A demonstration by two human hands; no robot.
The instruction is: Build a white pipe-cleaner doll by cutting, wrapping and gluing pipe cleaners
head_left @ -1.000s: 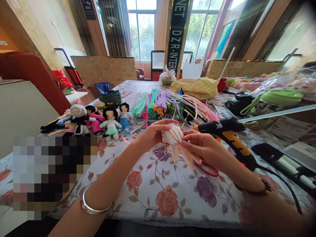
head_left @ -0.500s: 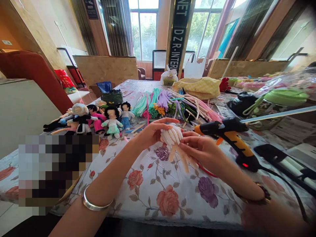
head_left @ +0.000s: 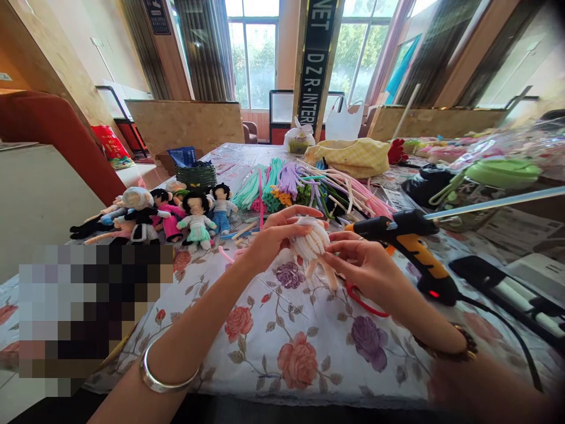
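Note:
Between my two hands is a small fuzzy doll piece point(head_left: 311, 240), with a white top and peach strands hanging beneath it over the flowered cloth. My left hand point(head_left: 279, 235) is closed round its upper left side, fingers across the top. The fingers of my right hand point(head_left: 359, 258) pinch its right side. Below my right hand, a red curved strand point(head_left: 366, 305) lies on the cloth. A black and orange glue gun point(head_left: 415, 247) with a long clear stick and a lit red light is right of my right hand.
Finished dolls point(head_left: 197, 221) sit at the left by a dark green basket point(head_left: 196, 176). Bundles of coloured fuzzy stems point(head_left: 289, 182) lie behind my hands, before a yellow checked bag point(head_left: 348, 158). A black cable runs at the right.
The doll piece has turned a little in my fingers, and its peach strands hang differently. The whole view has shifted slightly.

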